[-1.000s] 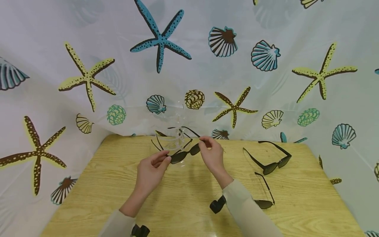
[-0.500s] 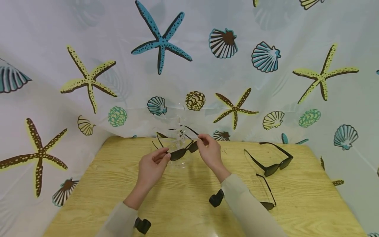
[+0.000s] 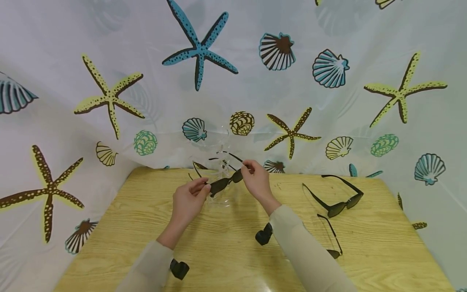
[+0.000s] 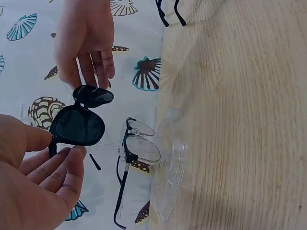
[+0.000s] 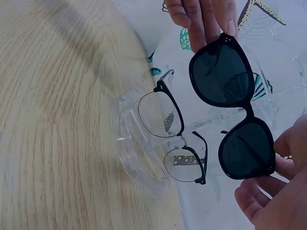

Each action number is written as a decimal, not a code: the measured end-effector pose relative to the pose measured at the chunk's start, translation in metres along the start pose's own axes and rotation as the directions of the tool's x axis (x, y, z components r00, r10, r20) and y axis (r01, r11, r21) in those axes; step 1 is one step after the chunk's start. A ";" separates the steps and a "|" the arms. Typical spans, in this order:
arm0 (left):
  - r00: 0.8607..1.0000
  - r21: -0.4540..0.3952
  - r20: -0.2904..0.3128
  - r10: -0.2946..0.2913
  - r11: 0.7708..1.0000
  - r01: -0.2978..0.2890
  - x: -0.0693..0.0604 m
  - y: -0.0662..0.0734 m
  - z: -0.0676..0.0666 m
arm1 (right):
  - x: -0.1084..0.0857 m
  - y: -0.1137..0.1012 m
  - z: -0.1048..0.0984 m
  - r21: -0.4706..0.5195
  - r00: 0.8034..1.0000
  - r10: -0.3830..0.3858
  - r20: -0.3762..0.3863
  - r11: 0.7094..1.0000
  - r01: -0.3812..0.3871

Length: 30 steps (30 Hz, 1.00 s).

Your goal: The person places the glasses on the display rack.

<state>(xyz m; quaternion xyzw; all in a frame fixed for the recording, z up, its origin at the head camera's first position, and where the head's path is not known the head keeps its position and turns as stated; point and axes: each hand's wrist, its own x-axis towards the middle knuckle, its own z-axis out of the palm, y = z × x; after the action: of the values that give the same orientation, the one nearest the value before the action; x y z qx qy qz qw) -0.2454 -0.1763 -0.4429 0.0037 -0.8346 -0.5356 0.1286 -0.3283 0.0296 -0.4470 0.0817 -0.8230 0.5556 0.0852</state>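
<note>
A pair of black sunglasses point(image 3: 220, 185) with dark lenses is held up between both hands, in front of a clear plastic display stand point(image 5: 121, 143). My left hand point(image 3: 187, 200) pinches one end of the frame between thumb and fingers. At the other end, my right hand point(image 3: 258, 181) grips the frame near the hinge. Below the sunglasses, clear-lens glasses point(image 4: 130, 155) with dark brows and thin rims sit low on the stand. In the right wrist view, both dark lenses face the camera. The stand's upper part is hard to make out against the curtain.
On the right of the wooden table point(image 3: 233, 251) lie open black sunglasses point(image 3: 336, 209). Nearer, another pair of dark glasses point(image 3: 333, 254) is partly hidden by the right sleeve. A white curtain point(image 3: 248, 89) with starfish and shells hangs behind the table.
Both hands have raised the sunglasses slightly and brought them closer to the stand, tilting the lenses. Both hands keep their hold. The glasses on the right stay on the table.
</note>
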 end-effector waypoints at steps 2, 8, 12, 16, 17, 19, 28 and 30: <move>1.000 -0.003 -0.002 -0.008 1.000 0.008 0.002 -0.001 0.001 | 0.002 0.001 0.001 -0.005 1.000 0.003 0.005 1.000 -0.003; 1.000 0.004 -0.013 -0.001 1.000 0.001 0.007 -0.005 0.003 | 0.008 0.000 0.002 -0.010 1.000 0.007 0.013 1.000 -0.007; 1.000 0.004 -0.022 0.001 1.000 -0.001 0.011 -0.006 0.003 | 0.013 -0.002 0.003 -0.020 1.000 0.007 0.024 1.000 -0.007; 1.000 -0.001 -0.025 -0.003 1.000 0.003 0.013 -0.006 0.003 | 0.018 -0.003 0.004 -0.033 1.000 0.007 0.029 0.999 -0.006; 1.000 -0.003 -0.027 -0.005 1.000 0.005 0.014 -0.006 0.003 | 0.018 -0.004 0.004 -0.032 0.999 0.010 0.032 0.999 -0.009; 0.999 -0.007 -0.030 -0.012 1.000 0.012 0.015 -0.007 0.003 | 0.020 -0.004 0.004 -0.024 0.999 0.018 0.038 1.000 -0.017; 0.998 -0.016 -0.036 -0.049 0.999 0.048 0.018 -0.010 0.006 | 0.023 -0.001 0.007 -0.031 0.998 0.026 0.057 0.999 -0.024; 0.998 -0.016 -0.040 -0.048 0.999 0.047 0.019 -0.011 0.007 | 0.024 0.000 0.008 -0.031 0.998 0.024 0.063 0.999 -0.022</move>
<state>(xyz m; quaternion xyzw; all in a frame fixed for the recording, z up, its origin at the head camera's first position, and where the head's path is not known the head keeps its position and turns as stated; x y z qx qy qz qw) -0.2670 -0.1777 -0.4518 0.0333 -0.8274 -0.5446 0.1327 -0.3525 0.0210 -0.4443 0.0884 -0.8345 0.5412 0.0537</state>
